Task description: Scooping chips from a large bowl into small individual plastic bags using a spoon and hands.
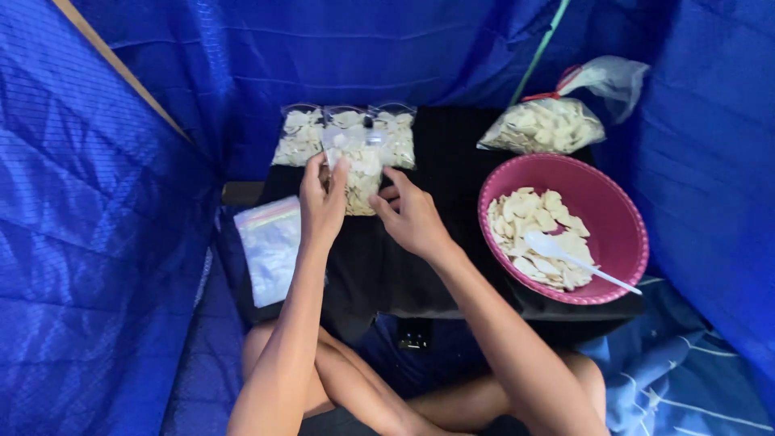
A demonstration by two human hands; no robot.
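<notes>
The person sits cross-legged at a low black table point(452, 266), both hands on a small clear bag point(361, 173) filled with pale chips, which lies flat near the table's far edge. The left hand point(321, 202) has its fingers pinched on the bag's left side, thumb up against the plastic; the right hand point(412, 216) is loosely curled, fingertips touching the bag's right edge, though I cannot tell how firmly it grips. Just behind the bag, three filled bags point(345, 133) lie in a row, touching one another. To the left, a stack of empty clear bags point(270, 250) hangs over the table's edge. On the right sits a pink bowl point(617, 210) of chips with a white spoon point(565, 257) resting in it, and beyond it a large knotted plastic bag point(542, 125) of chips.
</notes>
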